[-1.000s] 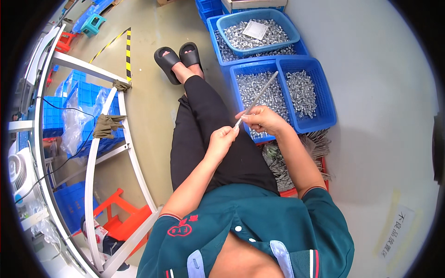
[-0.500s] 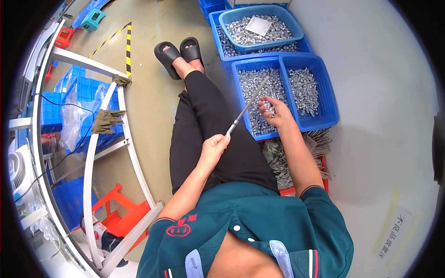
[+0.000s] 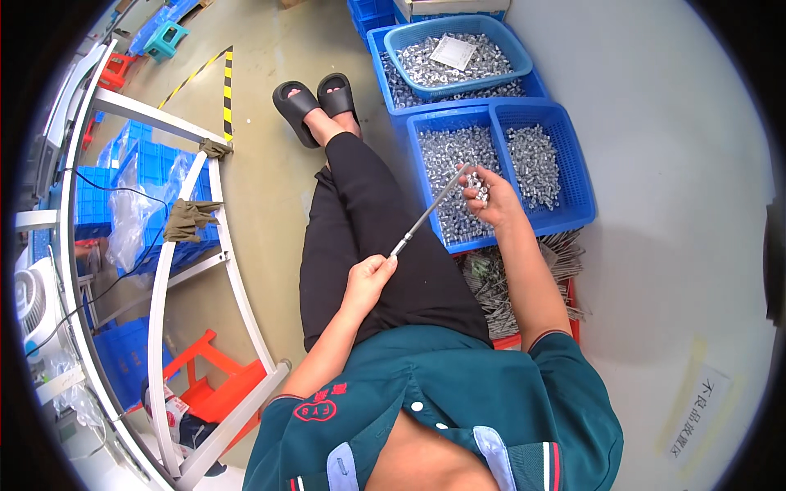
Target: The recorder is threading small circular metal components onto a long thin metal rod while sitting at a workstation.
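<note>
Closed around the near end of a thin grey metal rod (image 3: pixel 432 208), my left hand (image 3: pixel 367 285) is over my lap. The rod slants away to the right, with a brighter collar-like piece near the hand. Its far tip meets the thumb and fingertips of my right hand (image 3: pixel 501 201); whether a nut is pinched there I cannot make out. Several small silver nuts (image 3: pixel 477 193) lie in the curled fingers of that hand. Below it is a blue two-part basket (image 3: pixel 580 184), with loose silver nuts (image 3: pixel 454 151) in the left part and similar small metal pieces (image 3: pixel 532 164) in the right.
Farther off, a lighter blue basket (image 3: pixel 524 61) of metal pieces rests on another blue bin. A red crate (image 3: pixel 575 321) near my right elbow holds many thin rods (image 3: pixel 499 295). A white frame (image 3: pixel 239 270) and red stool (image 3: pixel 233 385) stand left; a grey wall (image 3: pixel 655 164) is right.
My left hand has drawn back slightly toward me, and the rod's far tip has come down from beyond my right hand to its fingertips. The right hand has shifted slightly.
</note>
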{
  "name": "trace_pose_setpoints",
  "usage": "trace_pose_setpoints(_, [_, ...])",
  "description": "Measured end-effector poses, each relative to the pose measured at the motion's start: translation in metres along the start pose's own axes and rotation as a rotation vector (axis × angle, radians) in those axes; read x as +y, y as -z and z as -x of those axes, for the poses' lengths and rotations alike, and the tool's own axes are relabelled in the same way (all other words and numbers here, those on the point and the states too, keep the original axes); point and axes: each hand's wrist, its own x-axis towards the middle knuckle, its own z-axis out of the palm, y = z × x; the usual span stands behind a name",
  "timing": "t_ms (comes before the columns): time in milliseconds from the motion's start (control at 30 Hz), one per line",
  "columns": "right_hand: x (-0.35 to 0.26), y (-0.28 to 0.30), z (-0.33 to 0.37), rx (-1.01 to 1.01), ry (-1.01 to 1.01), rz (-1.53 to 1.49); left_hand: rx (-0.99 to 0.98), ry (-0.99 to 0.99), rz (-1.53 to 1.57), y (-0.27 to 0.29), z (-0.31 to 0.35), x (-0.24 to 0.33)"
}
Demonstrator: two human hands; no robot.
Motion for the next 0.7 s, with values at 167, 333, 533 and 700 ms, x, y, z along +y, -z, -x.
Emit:
trace_pose_setpoints(167, [0.002, 0.013, -0.004, -0.117, 0.002, 0.011, 0.012, -0.017, -0.009, 0.001, 0.001, -0.001])
trace_pose_setpoints(333, [0.004, 0.013, -0.002, -0.115, 0.027, 0.035, 0.001, -0.041, -0.033, -0.001, 0.003, 0.000])
trace_pose_setpoints(533, [-0.001, 0.006, 0.001, -0.063, 0.011, -0.002, 0.001, -0.054, -0.059, 0.000, 0.003, 0.001])
trace_pose_setpoints(700, [-0.005, 0.009, 0.000, -0.069, 0.055, 0.078, 0.014, -0.075, -0.086, 0.000, 0.002, 0.002])
